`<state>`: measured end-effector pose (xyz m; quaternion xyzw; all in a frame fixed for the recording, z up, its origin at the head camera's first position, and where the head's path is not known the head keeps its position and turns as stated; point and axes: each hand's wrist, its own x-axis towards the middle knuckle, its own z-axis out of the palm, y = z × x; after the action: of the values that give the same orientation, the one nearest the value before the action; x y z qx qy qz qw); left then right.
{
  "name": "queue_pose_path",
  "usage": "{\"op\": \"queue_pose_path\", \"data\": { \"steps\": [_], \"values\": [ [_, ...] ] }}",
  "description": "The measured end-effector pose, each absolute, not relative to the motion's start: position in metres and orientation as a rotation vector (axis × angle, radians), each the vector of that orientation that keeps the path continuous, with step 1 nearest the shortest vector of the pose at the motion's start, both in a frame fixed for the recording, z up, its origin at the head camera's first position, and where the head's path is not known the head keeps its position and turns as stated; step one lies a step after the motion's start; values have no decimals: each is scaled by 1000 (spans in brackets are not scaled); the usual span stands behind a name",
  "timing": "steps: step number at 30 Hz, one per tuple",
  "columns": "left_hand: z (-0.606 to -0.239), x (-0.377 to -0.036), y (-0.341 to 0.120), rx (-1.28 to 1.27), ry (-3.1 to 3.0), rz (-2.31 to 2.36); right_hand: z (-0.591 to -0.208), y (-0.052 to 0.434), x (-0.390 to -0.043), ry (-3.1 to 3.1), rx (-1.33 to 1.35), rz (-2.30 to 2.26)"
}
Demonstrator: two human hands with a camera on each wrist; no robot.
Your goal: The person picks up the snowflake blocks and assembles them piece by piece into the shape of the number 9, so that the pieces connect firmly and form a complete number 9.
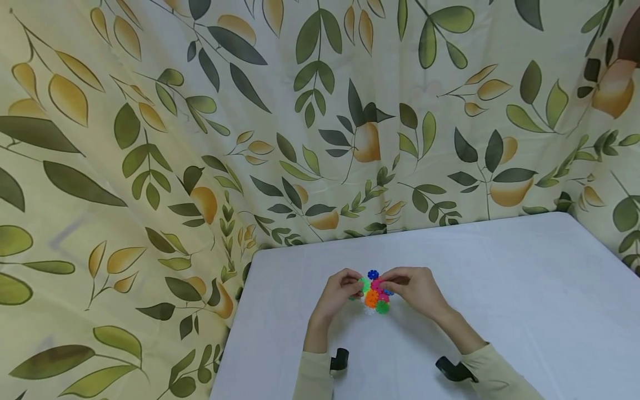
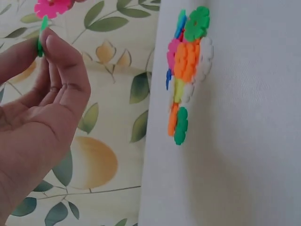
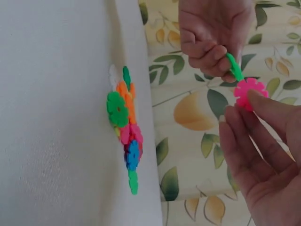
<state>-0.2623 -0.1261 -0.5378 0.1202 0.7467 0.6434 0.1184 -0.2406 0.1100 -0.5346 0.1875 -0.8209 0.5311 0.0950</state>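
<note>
Overhead first: from the head view, both hands were raised just above a white table (image 1: 500,278), close together near its middle. The left hand (image 1: 340,291) and right hand (image 1: 415,286) met over a pile of coloured discs (image 1: 376,300), flower-shaped plastic pieces in orange, green, pink and blue. The fingertips of both hands were drawn in toward each other; which piece each one held could not be told from this view. A leaf-printed curtain (image 1: 200,139) hung behind and to the left of the table. Pale sleeves covered both forearms.

Left wrist view: the left hand (image 2: 42,113) had its thumb and forefinger pressed together on a green disc (image 2: 42,35), seen edge-on. The remaining fingers were loosely curled behind. A pink disc (image 2: 51,7) sat just beside the green one at the frame's top edge. The pile of coloured discs (image 2: 186,70) lay flat on the table (image 2: 244,141), well apart from the hand.

Right wrist view: the right hand (image 3: 263,155) pinched the pink disc (image 3: 249,92) between thumb and fingertip, other fingers extended alongside. The left hand (image 3: 211,33) pinched the green disc (image 3: 233,66), whose edge touched the pink disc. The pile of coloured discs (image 3: 124,127) rested on the table (image 3: 51,117) near its edge, apart from both hands.
</note>
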Motion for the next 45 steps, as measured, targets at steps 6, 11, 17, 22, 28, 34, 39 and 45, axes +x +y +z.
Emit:
{"op": "queue_pose_path", "data": {
  "steps": [6,11,17,22,28,34,39,45],
  "values": [
    [-536,-263,-124,397,2071,1922,-530,113,-239,-2354,555,1677],
    [-534,-263,-121,388,2035,1938,-531,116,-241,-2337,563,1728],
    [-535,-264,-119,368,2008,1959,-528,119,-243,-2355,567,1767],
    [-535,-263,-118,370,1944,1999,-528,120,-245,-2371,553,1789],
    [-535,-261,-116,354,1875,2029,-529,121,-245,-2365,545,1816],
    [-537,-257,-113,344,1801,2076,-530,120,-244,-2382,539,1853],
    [-539,-253,-113,310,1748,2136,-531,118,-244,-2389,540,1917],
    [-543,-248,-114,259,1727,2187,-533,113,-243,-2399,561,1964]
  ]
}}
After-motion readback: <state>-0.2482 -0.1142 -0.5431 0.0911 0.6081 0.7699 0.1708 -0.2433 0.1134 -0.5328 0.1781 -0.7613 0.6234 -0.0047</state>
